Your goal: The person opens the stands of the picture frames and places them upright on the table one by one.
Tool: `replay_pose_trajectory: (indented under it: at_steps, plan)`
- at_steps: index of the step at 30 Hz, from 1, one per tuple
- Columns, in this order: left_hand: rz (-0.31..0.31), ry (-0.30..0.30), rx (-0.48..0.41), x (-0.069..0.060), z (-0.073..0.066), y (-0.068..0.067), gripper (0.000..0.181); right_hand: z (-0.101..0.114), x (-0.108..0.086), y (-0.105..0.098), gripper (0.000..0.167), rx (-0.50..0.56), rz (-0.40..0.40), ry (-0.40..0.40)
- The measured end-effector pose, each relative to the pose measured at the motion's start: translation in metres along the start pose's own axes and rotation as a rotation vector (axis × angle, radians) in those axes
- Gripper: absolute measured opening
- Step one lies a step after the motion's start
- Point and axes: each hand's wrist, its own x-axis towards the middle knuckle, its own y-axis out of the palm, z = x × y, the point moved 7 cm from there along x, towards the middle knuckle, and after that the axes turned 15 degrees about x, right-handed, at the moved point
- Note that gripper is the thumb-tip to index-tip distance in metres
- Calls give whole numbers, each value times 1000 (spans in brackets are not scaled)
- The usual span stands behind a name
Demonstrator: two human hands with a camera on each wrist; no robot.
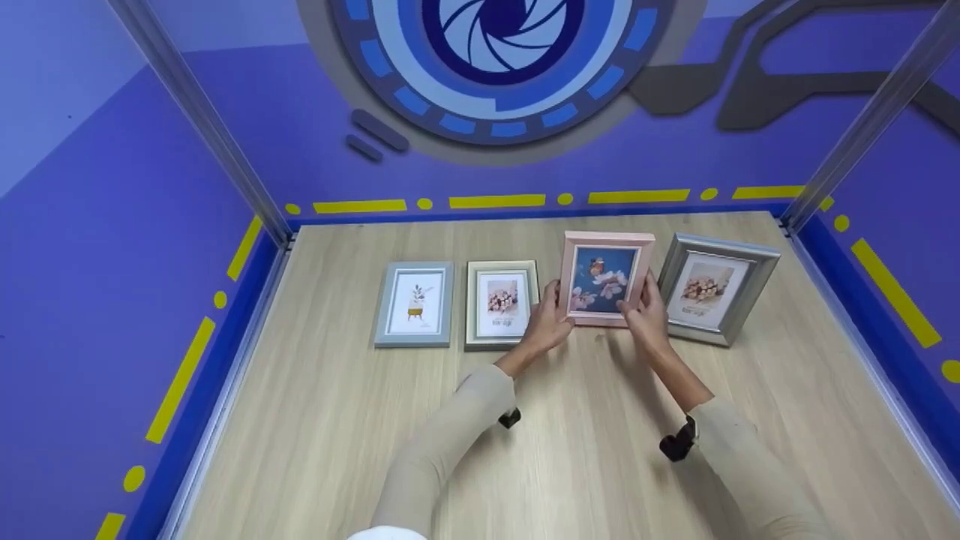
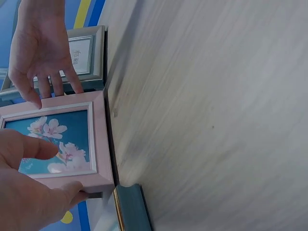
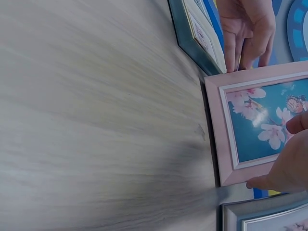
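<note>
A pink picture frame (image 1: 606, 276) with a white inner border stands upright, leaning slightly back, its print showing pale blossoms on blue. My left hand (image 1: 548, 328) holds its left side near the lower corner. On the opposite side, my right hand (image 1: 648, 318) grips the frame, thumb at the front. The left wrist view shows the pink frame (image 2: 102, 139) with its bottom edge close to the tabletop. Just right of it a silver-grey frame (image 1: 707, 289) stands tilted. A cream frame (image 1: 501, 306) is nearest my left hand, which partly covers its right edge.
A light blue frame (image 1: 414, 304) with a plant print is at the row's left end. The wood-grain table (image 1: 330, 420) meets a blue-purple back wall (image 1: 247, 112) behind the frames. Metal posts (image 1: 217, 142) rise at both rear corners.
</note>
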Motion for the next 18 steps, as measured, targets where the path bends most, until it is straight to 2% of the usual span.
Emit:
replay_pose_trajectory:
  at_steps: [4,9,14,18]
  plan:
    - [75,36,-93,0,3,3,76,-2,-1,-3,84,-2,-6,19]
    - [153,32,-148,1,5,7,83,-2,-3,-6,83,-28,-22,19]
    - [168,24,-127,1,6,5,88,1,-5,-4,81,-44,-9,29]
    - [172,9,-106,-1,9,1,85,1,-13,-3,77,-7,-22,31]
